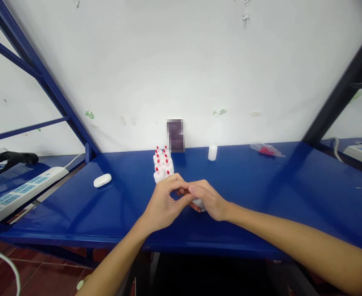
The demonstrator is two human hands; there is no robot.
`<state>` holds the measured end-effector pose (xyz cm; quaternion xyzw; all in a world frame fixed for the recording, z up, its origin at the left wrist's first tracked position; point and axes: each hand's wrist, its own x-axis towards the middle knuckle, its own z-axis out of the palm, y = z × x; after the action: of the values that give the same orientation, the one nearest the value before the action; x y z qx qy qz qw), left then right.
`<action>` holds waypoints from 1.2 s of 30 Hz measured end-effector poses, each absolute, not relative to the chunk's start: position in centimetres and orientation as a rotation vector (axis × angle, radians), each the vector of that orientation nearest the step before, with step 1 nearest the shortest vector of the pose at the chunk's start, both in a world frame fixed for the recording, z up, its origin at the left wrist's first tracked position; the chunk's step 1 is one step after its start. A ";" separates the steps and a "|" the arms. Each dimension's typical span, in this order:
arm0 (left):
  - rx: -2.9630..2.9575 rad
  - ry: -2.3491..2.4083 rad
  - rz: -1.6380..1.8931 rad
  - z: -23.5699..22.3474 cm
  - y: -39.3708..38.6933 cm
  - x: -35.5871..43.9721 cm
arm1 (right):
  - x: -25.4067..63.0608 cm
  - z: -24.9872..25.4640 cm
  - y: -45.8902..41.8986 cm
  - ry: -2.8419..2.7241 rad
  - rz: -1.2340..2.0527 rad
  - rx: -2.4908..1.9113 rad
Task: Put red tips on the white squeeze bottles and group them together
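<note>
A small white bottle (199,204) is mostly covered by my right hand (214,201), whose fingers are wrapped round it just above the blue table. My left hand (166,200) meets it at the bottle's upper end, thumb and fingers pinched together. Whatever lies in that pinch is hidden behind the fingers. Just beyond my left hand stand several white bottles with red tips (158,174), set close together in two columns. Farther back, a lone white cylinder (212,153) stands upright with no red tip showing.
At the back right lies a clear plastic bag (267,150) with small red pieces inside. A white earbud-like case (102,180) rests on the left of the blue table (131,222). A blurred dark rectangle (176,135) leans at the wall. A power strip (29,191) lies far left.
</note>
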<state>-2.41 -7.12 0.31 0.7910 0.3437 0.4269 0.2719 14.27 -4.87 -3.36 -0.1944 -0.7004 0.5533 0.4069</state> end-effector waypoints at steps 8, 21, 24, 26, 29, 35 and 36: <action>2.116 1.361 1.294 4.0 -2.7 -6.8 | 14.5 -2.9 -4.4 -1.687 1.384 -0.645; 2.504 1.836 0.884 1.6 -1.8 -6.5 | 14.2 -3.4 -4.0 -1.598 1.472 -0.645; 2.445 1.756 1.149 1.0 -2.4 -6.7 | 14.3 -3.4 -4.2 -1.613 1.468 -0.638; 2.427 1.717 1.330 0.6 -3.5 -7.1 | 14.3 -3.4 -4.2 -1.640 1.436 -0.636; 2.495 1.690 1.212 -0.1 -5.9 -7.8 | 14.4 -3.4 -4.2 -1.689 1.365 -0.609; 2.406 1.509 0.617 -2.2 -10.0 -9.4 | 14.5 -3.0 -4.5 -1.814 1.217 -0.623; 2.417 1.488 0.591 -2.5 -10.4 -9.6 | 14.5 -2.9 -4.5 -1.837 1.198 -0.635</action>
<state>-9.56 -10.44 -2.53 0.8276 0.5095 0.2024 0.1207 14.55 -4.53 -2.92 -0.2529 -0.7316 0.4772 0.4161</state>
